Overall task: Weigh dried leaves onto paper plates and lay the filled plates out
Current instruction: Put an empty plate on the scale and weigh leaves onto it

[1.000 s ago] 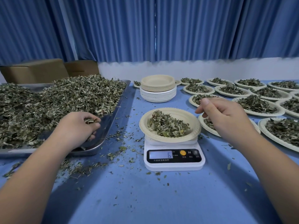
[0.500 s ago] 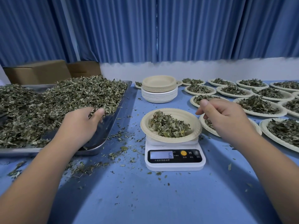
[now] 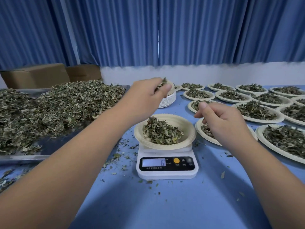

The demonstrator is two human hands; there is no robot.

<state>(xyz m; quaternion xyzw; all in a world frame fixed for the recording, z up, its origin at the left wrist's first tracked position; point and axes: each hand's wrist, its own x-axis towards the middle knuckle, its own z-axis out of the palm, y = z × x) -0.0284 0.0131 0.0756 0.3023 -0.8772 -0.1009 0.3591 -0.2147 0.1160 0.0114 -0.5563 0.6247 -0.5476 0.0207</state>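
One paper plate [image 3: 185, 125] sits on the white scale [image 3: 166, 172] in the middle of the blue surface [image 3: 165, 205]. A loose mound of dried leaves [image 3: 161, 133] lies toward its left side, its right rim is bare, and the display reads 6. Above and behind it the left hand [image 3: 148, 95] is raised in front of the stack of empty plates [image 3: 169, 100], its grip closed on a pinch of leaves [image 3: 162, 82] between thumb and fingertips. The right hand [image 3: 221, 123] hovers just right of the weighed plate, over the nearest of the filled plates [image 3: 257, 111]. Its grip is closed, thumb against curled forefinger; whether anything lies between them cannot be told.

At the left a metal tray [image 3: 49, 146] carries a large heap of leaves [image 3: 57, 104], with a bare strip along its near side. The filled plates lie in rows across the right, rims touching or nearly so, and run out of view. Scraps [image 3: 118, 157] are scattered between tray and scale. Open blue surface lies in front of the scale, between the two forearms.
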